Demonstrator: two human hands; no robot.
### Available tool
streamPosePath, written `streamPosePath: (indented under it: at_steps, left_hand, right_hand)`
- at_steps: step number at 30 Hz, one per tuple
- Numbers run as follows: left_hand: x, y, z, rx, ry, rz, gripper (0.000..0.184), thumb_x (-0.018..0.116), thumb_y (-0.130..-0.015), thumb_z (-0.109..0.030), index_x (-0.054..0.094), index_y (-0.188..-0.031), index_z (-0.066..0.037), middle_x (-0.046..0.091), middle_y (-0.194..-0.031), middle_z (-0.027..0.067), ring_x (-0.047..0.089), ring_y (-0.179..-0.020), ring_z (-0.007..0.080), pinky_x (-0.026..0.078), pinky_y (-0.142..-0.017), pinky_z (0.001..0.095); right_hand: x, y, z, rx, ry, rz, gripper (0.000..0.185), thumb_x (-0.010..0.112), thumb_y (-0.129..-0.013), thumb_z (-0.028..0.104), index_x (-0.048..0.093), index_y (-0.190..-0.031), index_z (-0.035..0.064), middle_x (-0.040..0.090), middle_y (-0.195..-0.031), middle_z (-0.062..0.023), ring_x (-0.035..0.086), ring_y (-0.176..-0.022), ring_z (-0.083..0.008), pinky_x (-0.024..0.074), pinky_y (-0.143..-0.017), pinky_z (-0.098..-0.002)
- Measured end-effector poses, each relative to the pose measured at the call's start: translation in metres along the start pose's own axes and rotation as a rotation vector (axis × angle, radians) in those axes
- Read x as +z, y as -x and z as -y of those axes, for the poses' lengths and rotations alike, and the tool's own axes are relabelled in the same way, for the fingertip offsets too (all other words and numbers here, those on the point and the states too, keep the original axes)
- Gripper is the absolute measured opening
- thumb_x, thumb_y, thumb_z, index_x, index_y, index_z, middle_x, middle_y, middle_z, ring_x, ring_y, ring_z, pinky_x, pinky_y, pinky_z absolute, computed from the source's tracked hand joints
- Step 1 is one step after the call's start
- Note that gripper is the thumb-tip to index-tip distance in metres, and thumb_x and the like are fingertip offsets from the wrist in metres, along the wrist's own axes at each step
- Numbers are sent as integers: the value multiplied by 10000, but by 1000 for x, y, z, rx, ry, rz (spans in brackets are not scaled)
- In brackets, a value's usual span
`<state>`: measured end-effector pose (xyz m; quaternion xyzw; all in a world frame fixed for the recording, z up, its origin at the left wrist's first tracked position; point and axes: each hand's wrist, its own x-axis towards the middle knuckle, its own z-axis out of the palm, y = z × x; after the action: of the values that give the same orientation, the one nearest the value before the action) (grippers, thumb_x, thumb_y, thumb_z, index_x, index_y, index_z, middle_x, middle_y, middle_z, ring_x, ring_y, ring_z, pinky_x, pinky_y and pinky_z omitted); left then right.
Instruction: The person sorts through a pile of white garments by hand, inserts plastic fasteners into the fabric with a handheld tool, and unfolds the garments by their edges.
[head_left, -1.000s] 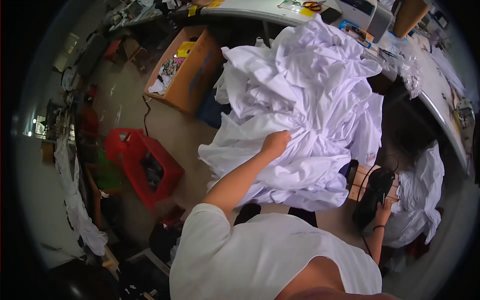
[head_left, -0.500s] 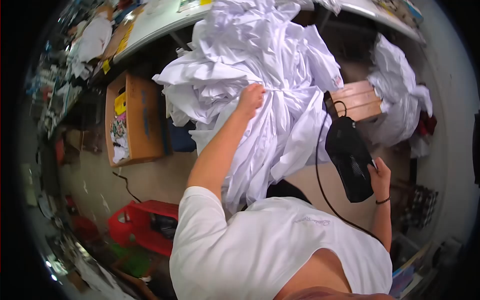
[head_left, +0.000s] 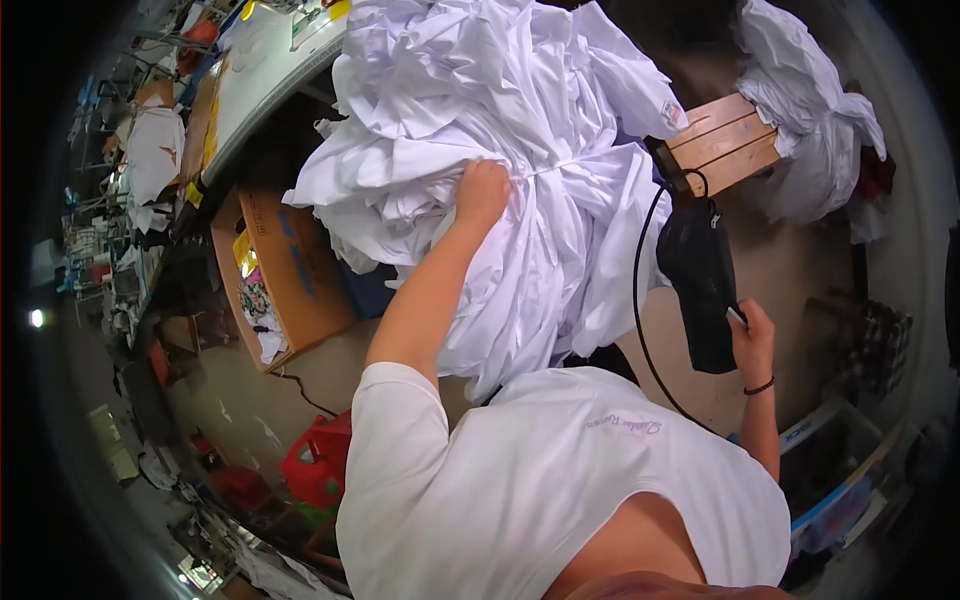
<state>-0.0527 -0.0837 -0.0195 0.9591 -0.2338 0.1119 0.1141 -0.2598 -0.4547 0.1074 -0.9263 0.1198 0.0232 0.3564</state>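
1. Head view: white fabric pile (head_left: 500, 240) sits right in front of the person, upper middle, gathered tight into creases at its center; what's under it is hidden.
2. Left hand (head_left: 483, 192) on the pile, just left of the gathered part; grip pinches a fold of the white fabric.
3. Right hand (head_left: 753, 335) beside the lower end of the black bag (head_left: 702, 285), fingers curled; small pale item (head_left: 738, 318) shows at the fingertips. Can't tell whether the grip pinches bag or item.
4. Black cord (head_left: 638, 270) curves between bag and pile.
5. Wooden slatted stool (head_left: 725, 150) right of pile, white bundle (head_left: 800, 60) next to it.
6. Left: cardboard box (head_left: 300, 270), desk (head_left: 260, 75) above it, red bin (head_left: 318, 465) below.
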Motion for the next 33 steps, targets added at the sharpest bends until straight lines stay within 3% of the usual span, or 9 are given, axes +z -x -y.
streamPosePath:
  at_steps: [1, 5, 9, 12, 15, 20, 24, 26, 33]
  left_hand:
    - [3, -7, 9, 14, 1, 4, 177, 556, -689, -144, 576, -829, -36, 556, -705, 71, 538, -683, 234, 428, -624, 320]
    - [-34, -49, 35, -951, 1140, 204, 198, 514, -749, -239, 550, -668, -62, 531, -555, 93, 517, -545, 262, 415, -549, 342]
    - [-32, -28, 28, -101, 295, 608, 341, 669, -624, -330, 514, -679, -31, 554, -718, 100, 539, -722, 300, 420, -599, 379]
    - [-31, -1, -8, 75, 206, 68, 378, 677, -599, -269, 512, -892, -96, 492, -869, 87, 503, -790, 293, 434, -640, 384]
    - [-19, 5, -8, 291, 95, 83, 158, 592, -667, -162, 526, -790, -90, 479, -786, 80, 498, -747, 265, 438, -639, 380]
    - [3, -5, 15, 403, 123, 85, 71, 549, -676, -111, 609, -714, -115, 507, -745, 64, 506, -757, 231, 423, -611, 345]
    - [3, -28, 6, 9, 719, -26, 89, 555, -679, -104, 623, -671, -46, 602, -691, 81, 560, -659, 181, 418, -604, 251]
    - [-17, -26, 6, -285, 1039, 210, 123, 570, -712, -130, 629, -722, -23, 609, -699, 48, 545, -653, 116, 408, -621, 230]
    - [-53, -29, -14, -283, 1097, 222, 133, 529, -773, -114, 597, -761, -1, 561, -615, 26, 486, -551, 81, 379, -538, 200]
  right_hand:
    - [2, 1, 2, -4, 2, -27, 130, 548, -711, -21, 420, -725, 0, 371, -621, -148, 362, -537, -247, 347, -510, -270]
    - [5, 21, 14, 34, 27, -67, 132, 543, -709, -29, 416, -729, -1, 369, -623, -146, 364, -539, -248, 345, -511, -266]
    - [14, 54, 30, 66, 45, -140, 139, 544, -706, -28, 410, -729, 1, 368, -627, -143, 364, -539, -245, 345, -513, -264]
    - [25, 80, 38, 143, 63, -173, 140, 546, -704, -24, 411, -730, 1, 372, -629, -140, 368, -537, -237, 343, -511, -261]
    - [42, 110, 49, 206, 61, -198, 136, 548, -702, -22, 418, -732, 1, 377, -629, -140, 371, -535, -229, 340, -509, -261]
    - [71, 158, 63, 289, -5, -254, 131, 548, -696, -24, 424, -731, 5, 390, -626, -141, 360, -534, -239, 341, -508, -274]
    - [82, 184, 73, 340, -12, -282, 132, 547, -696, -23, 421, -726, 3, 386, -621, -138, 355, -533, -245, 337, -505, -278]
    - [83, 193, 74, 350, -28, -270, 134, 546, -698, -21, 416, -721, 2, 376, -616, -138, 349, -529, -245, 334, -500, -281]
    - [85, 190, 52, 435, -44, -251, 127, 542, -706, -12, 419, -736, 3, 393, -635, -149, 376, -549, -273, 341, -506, -291]
